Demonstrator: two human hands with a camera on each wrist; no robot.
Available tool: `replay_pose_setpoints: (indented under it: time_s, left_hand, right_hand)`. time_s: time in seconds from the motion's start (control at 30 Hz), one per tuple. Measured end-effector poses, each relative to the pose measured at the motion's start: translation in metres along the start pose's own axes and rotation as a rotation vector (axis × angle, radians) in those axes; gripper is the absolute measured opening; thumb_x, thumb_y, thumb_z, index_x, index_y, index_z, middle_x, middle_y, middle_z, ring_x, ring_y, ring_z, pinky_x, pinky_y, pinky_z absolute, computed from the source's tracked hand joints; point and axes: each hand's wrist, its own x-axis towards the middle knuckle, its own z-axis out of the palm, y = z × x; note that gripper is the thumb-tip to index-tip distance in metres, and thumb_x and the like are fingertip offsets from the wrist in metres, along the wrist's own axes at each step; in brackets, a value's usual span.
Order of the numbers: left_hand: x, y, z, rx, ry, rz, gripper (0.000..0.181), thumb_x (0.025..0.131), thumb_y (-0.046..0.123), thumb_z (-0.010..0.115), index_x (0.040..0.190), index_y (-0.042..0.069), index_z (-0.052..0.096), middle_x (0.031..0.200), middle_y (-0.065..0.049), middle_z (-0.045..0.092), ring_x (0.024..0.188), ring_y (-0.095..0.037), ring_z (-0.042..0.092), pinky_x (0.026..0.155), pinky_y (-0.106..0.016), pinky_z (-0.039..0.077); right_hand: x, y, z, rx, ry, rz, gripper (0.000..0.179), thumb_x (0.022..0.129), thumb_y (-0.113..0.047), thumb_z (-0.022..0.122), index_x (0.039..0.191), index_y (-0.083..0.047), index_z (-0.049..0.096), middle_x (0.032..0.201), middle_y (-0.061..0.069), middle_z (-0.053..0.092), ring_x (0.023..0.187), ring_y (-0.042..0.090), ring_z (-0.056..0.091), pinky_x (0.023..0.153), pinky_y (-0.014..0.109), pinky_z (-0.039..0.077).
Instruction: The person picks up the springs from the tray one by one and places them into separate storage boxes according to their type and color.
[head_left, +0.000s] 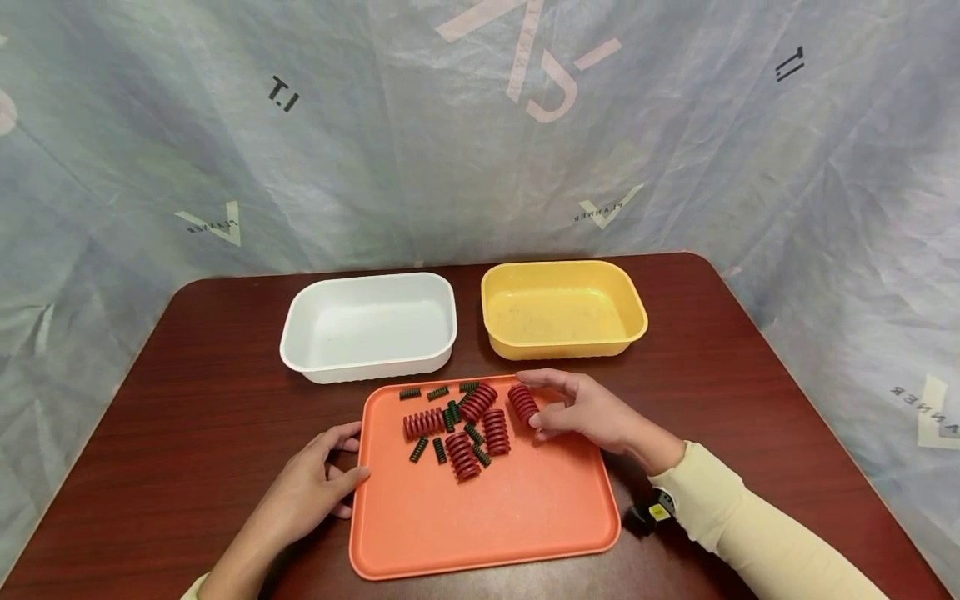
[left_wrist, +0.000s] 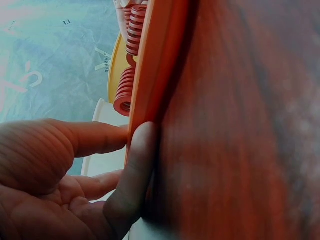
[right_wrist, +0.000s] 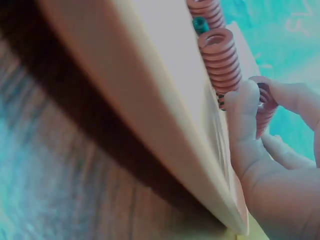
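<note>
On the orange tray (head_left: 487, 525) lie several large red coil springs (head_left: 462, 456) and several small dark green springs (head_left: 418, 449), mixed in a loose cluster toward its far half. My right hand (head_left: 592, 414) pinches one red spring (head_left: 523, 403) between thumb and fingers at the tray's far right; in the right wrist view that spring (right_wrist: 265, 112) shows between them. With thumb and fingers, my left hand (head_left: 303, 483) holds the tray's left edge. In the left wrist view the fingertips meet at the rim (left_wrist: 142, 100).
Behind the tray stand a white bin (head_left: 367, 367) on the left and a yellow bin (head_left: 566, 346) on the right. A dark wooden table (head_left: 187, 375) carries everything, with a printed grey sheet (head_left: 420, 150) hanging behind. A black wrist device (head_left: 651, 512) sits by the right sleeve.
</note>
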Motion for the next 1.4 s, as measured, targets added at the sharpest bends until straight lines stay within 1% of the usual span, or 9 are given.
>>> replay_pose_setpoints:
  time_s: [0.13,0.33,0.4,0.57,0.7,0.83,1.0,1.2,1.4]
  left_hand:
    - [0.001,0.001,0.0,-0.006,0.005,-0.003,0.061,0.093,0.001,0.074,0.149,0.007,0.049,0.129,-0.018,0.055,0.069,-0.024,0.064,0.05,-0.037,0.061]
    - [0.001,-0.001,0.001,-0.008,0.009,-0.001,0.061,0.093,0.0,0.074,0.149,0.007,0.049,0.129,-0.018,0.055,0.07,-0.023,0.065,0.05,-0.037,0.061]
    - [0.001,-0.001,0.001,-0.008,0.009,0.0,0.061,0.093,0.0,0.074,0.149,0.007,0.049,0.129,-0.018,0.055,0.07,-0.023,0.065,0.05,-0.037,0.061]
    - [0.0,-0.001,0.0,-0.005,0.012,0.002,0.061,0.093,0.001,0.074,0.149,0.008,0.05,0.129,-0.018,0.055,0.07,-0.023,0.065,0.05,-0.037,0.061]
    - [0.0,0.0,0.0,0.002,0.014,0.002,0.06,0.093,0.002,0.074,0.148,0.008,0.05,0.129,-0.018,0.056,0.07,-0.023,0.065,0.05,-0.036,0.06]
    - [-0.001,0.0,0.001,0.009,0.014,0.003,0.06,0.093,0.002,0.075,0.148,0.008,0.05,0.129,-0.018,0.056,0.07,-0.023,0.064,0.05,-0.036,0.06]
    - [-0.003,-0.001,0.0,0.008,0.013,0.011,0.061,0.093,0.003,0.075,0.148,0.007,0.05,0.129,-0.017,0.056,0.068,-0.022,0.064,0.05,-0.035,0.06]
    - [-0.004,-0.001,0.001,0.006,0.019,0.013,0.06,0.093,0.002,0.075,0.148,0.006,0.05,0.129,-0.017,0.057,0.067,-0.021,0.063,0.05,-0.035,0.06]
    - [-0.004,-0.002,0.003,0.017,0.026,0.024,0.06,0.093,0.002,0.075,0.148,0.005,0.05,0.128,-0.016,0.057,0.066,-0.021,0.063,0.049,-0.034,0.059]
  right_hand:
    - [0.0,-0.002,-0.005,0.083,-0.021,0.001,0.061,0.093,0.004,0.07,0.15,0.003,0.047,0.139,0.02,0.055,0.095,0.023,0.069,0.085,0.04,0.062]
    - [-0.003,-0.007,-0.011,0.207,-0.078,-0.03,0.057,0.094,0.01,0.066,0.148,0.004,0.048,0.133,0.017,0.06,0.104,0.021,0.067,0.089,0.038,0.061]
    - [-0.004,-0.009,-0.013,0.239,-0.103,-0.044,0.057,0.095,0.011,0.064,0.148,0.003,0.047,0.133,0.017,0.06,0.107,0.023,0.067,0.091,0.039,0.06]
    - [-0.005,-0.018,-0.017,0.336,-0.212,-0.086,0.058,0.098,0.014,0.057,0.151,0.002,0.038,0.136,0.025,0.059,0.115,0.032,0.067,0.102,0.047,0.054]
    - [-0.006,-0.027,-0.019,0.373,-0.247,-0.088,0.057,0.099,0.014,0.054,0.151,-0.002,0.039,0.134,0.024,0.061,0.115,0.033,0.068,0.102,0.048,0.054]
    - [-0.005,-0.037,-0.023,0.371,-0.234,-0.089,0.057,0.1,0.013,0.054,0.152,-0.003,0.039,0.133,0.021,0.062,0.113,0.034,0.069,0.1,0.046,0.055]
    - [-0.002,-0.051,-0.03,0.365,-0.211,-0.1,0.047,0.106,0.005,0.049,0.152,-0.001,0.04,0.133,0.02,0.063,0.112,0.036,0.069,0.101,0.046,0.055]
    - [0.006,-0.068,-0.042,0.351,-0.109,-0.067,0.044,0.109,0.0,0.047,0.152,0.0,0.041,0.131,0.021,0.066,0.108,0.035,0.071,0.093,0.042,0.06]
    - [0.018,-0.086,-0.058,0.321,-0.014,-0.033,0.046,0.108,0.0,0.049,0.153,-0.001,0.041,0.128,0.02,0.068,0.105,0.033,0.072,0.092,0.042,0.06]
